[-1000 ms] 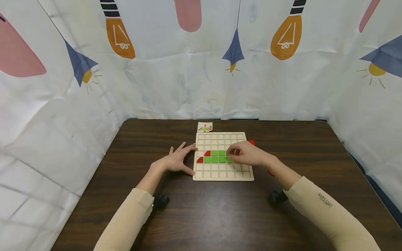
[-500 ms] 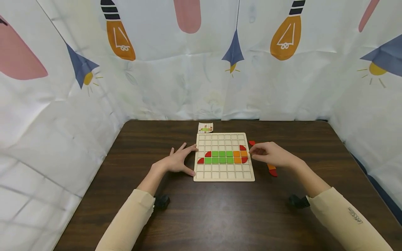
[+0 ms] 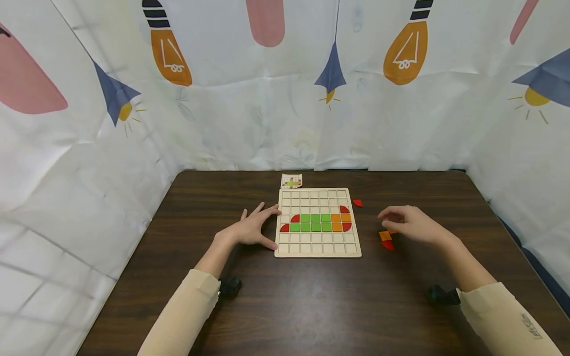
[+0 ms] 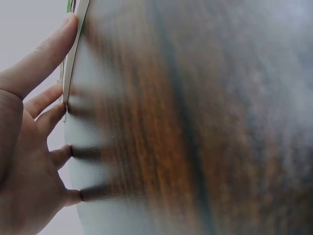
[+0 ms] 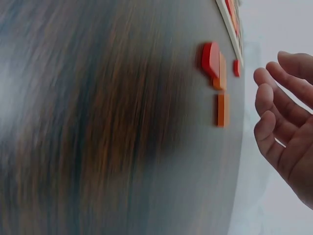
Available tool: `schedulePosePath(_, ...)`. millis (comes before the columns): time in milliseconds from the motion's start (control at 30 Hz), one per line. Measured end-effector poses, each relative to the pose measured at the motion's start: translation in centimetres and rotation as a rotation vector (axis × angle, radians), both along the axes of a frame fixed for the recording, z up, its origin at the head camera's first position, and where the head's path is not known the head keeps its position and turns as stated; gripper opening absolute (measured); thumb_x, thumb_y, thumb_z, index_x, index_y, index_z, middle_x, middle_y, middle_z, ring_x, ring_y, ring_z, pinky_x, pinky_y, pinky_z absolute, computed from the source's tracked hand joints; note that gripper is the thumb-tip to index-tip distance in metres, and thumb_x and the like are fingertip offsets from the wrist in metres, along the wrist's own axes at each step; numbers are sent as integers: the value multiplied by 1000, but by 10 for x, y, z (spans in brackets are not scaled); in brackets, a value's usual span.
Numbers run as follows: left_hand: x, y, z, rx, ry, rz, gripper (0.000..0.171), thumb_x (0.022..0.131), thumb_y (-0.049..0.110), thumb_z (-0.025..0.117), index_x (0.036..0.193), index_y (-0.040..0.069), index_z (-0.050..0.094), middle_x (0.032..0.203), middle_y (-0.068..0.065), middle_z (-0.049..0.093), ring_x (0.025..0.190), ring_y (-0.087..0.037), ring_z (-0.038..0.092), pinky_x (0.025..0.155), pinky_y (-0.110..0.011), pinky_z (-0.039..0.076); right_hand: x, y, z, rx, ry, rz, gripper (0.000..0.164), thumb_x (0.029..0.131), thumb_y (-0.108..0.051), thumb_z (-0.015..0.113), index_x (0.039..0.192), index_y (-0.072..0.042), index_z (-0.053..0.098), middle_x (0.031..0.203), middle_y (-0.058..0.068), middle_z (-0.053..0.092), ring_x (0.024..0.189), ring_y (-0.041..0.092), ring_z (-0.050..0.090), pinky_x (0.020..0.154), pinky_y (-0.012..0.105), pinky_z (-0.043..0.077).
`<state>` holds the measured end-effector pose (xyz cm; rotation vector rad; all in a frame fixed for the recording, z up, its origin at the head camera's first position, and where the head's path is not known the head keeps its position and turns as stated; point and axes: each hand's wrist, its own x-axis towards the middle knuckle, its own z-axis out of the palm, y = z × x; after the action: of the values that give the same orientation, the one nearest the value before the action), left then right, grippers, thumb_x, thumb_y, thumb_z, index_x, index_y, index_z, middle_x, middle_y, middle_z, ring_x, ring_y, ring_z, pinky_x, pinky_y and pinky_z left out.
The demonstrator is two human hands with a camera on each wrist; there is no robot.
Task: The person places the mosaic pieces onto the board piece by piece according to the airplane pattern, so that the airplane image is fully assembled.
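A pale wooden grid board point(image 3: 318, 248) lies mid-table. Set in its cells are green squares point(image 3: 315, 227), orange squares point(image 3: 341, 218) and several red quarter-round tiles point(image 3: 347, 227). My left hand point(image 3: 247, 228) touches the board's left edge, thumb and fingers spread. Right of the board, my right hand point(image 3: 407, 222) hovers with loosely bent fingers and nothing in them. Close below it lie an orange square tile point(image 3: 385, 236), a red quarter-round tile point(image 3: 388, 244) and a second orange tile point(image 5: 223, 110), partly hidden by the hand in the head view.
One loose red tile point(image 3: 357, 203) lies by the board's upper right edge. A small pattern card point(image 3: 291, 181) with a coloured grid picture sits behind the board. The dark wooden table point(image 3: 285, 306) ends at a printed curtain point(image 3: 267, 123).
My right hand has drawn back from over the board to the right, uncovering the orange and red tiles set there, and now hovers by the loose tiles. The left hand stays at the edge.
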<state>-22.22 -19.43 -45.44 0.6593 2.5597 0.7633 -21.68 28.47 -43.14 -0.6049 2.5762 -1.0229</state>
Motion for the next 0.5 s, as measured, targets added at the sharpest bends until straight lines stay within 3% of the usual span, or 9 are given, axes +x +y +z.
schedulePosePath(233,0,1,2,2,3,5,98,79,43,90,157,16,39,171,-6,16,156,-36,-5,112,-75,-9,1,21,-5,46,65,-30,28,103,-24,66,123,-4,70,102,1,70,89,19,63,80,35,53)
schedulePosePath(500,-2,0,-2,5,4,0,97,78,45,90,157,16,40,171,-5,15,156,-36,-5,111,-76,-8,1,32,-19,60,54,-27,24,97,-13,73,119,-4,70,94,0,63,79,15,58,70,30,48)
